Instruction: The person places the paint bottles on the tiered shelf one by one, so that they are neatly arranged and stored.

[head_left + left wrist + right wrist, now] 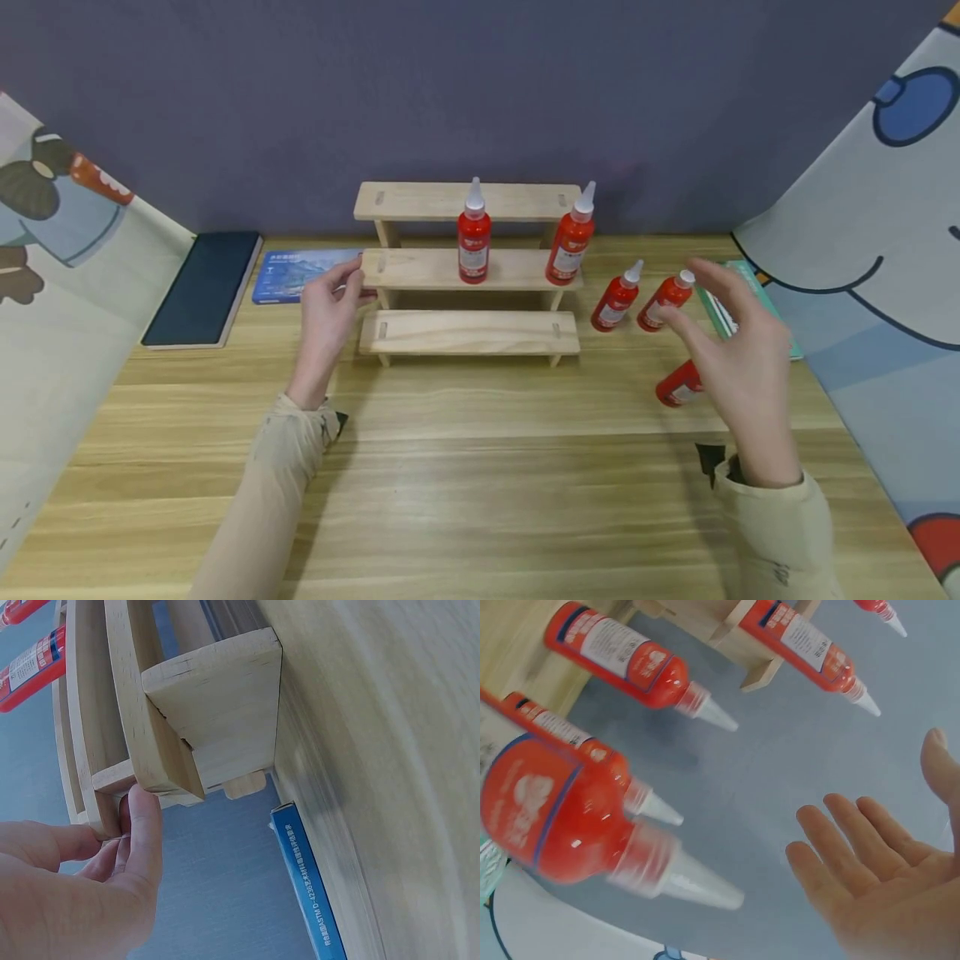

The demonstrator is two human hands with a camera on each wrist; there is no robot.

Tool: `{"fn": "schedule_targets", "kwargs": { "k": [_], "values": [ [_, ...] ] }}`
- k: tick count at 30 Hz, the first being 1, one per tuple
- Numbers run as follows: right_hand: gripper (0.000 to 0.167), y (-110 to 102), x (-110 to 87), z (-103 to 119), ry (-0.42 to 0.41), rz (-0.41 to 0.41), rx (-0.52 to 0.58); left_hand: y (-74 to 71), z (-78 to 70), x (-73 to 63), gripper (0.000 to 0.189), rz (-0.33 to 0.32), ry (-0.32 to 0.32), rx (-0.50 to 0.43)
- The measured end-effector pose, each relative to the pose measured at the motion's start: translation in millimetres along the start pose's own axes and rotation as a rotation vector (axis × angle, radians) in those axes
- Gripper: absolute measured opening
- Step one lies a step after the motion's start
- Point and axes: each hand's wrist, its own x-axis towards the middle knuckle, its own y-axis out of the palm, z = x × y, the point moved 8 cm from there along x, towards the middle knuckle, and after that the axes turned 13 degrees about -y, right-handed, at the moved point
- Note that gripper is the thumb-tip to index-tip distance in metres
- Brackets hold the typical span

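My left hand (pixel 330 317) pinches the left end of the middle step of a three-step wooden display shelf (pixel 468 333). In the left wrist view, the thumb and fingers (pixel 142 832) meet at that board's end. Two red squeeze bottles with white pointed nozzles stand on the middle step: one near its centre (pixel 474 242), one at its right end (pixel 572 242). My right hand (pixel 742 358), fingers spread and holding nothing, hovers over the right side. Under and beside it on the table stand a red bottle (pixel 617 302), another (pixel 664 307) and a third (pixel 679 385), partly hidden behind the hand.
Left of the shelf lie a dark notebook (pixel 201 287) and a blue box (pixel 296 275). A green book (pixel 750 292) lies behind my right hand. A grey-blue wall (pixel 465 83) rises behind, and printed cartoon panels (pixel 862 192) flank the wooden table (pixel 465 500).
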Motion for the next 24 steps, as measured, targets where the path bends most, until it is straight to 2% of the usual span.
{"fn": "schedule_targets", "kwargs": {
  "k": [4, 14, 24],
  "values": [
    [0.064, -5, -5.5, -7, -0.005, -0.017, -0.016, -0.1, -0.7, -0.7, 0.036, -0.003, 0.005, 0.007],
    [0.070, -8, -23.2, -28, 0.079, -0.024, -0.020, -0.5, 0.8, 0.6, 0.037, -0.004, 0.006, 0.016],
    [0.069, -9, -39.5, -53, 0.210, 0.063, -0.045, -0.1, -1.0, -0.7, 0.037, -0.002, 0.018, 0.032]
  ]
}}
